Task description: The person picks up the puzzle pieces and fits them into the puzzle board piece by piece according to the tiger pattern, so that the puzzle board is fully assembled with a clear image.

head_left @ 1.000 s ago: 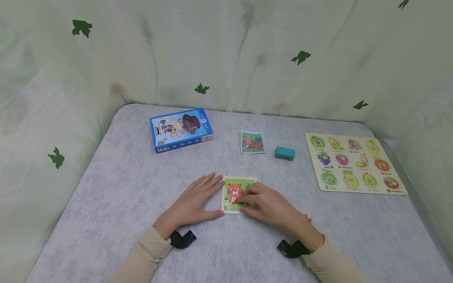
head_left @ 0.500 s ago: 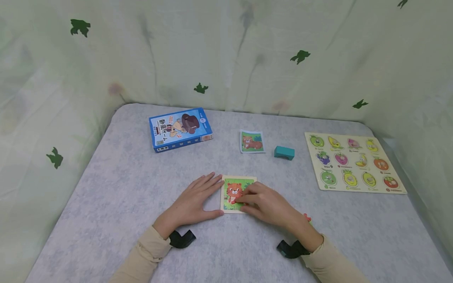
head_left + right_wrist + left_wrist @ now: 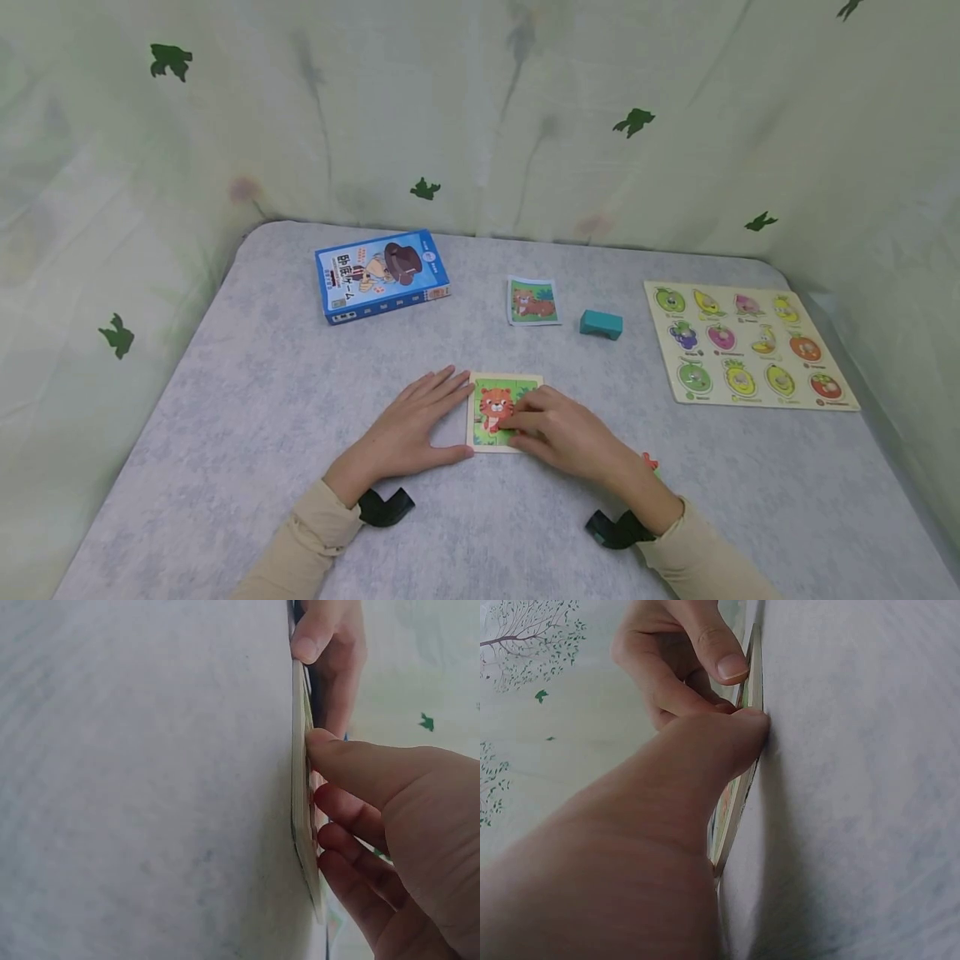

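Observation:
A small framed jigsaw puzzle (image 3: 495,406) with a tiger picture lies flat on the table, its right part hidden by my right hand. My left hand (image 3: 414,427) lies spread at its left side, fingers straight, with thumb and fingertips at the frame's edge. In the left wrist view, the left thumb (image 3: 742,739) is right against the frame's side. My right hand (image 3: 558,429) bends over the puzzle, and its fingertips touch the picture in the right wrist view. I cannot tell whether they pinch a piece. A red and green loose puzzle piece (image 3: 650,462) shows beside the right wrist.
Behind the puzzle lie a picture card (image 3: 533,302) and a teal block (image 3: 601,324). A blue game box (image 3: 382,276) sits at the back left. On the right is a wooden fruit puzzle board (image 3: 752,346). A pale printed curtain (image 3: 480,108) surrounds the table (image 3: 247,400).

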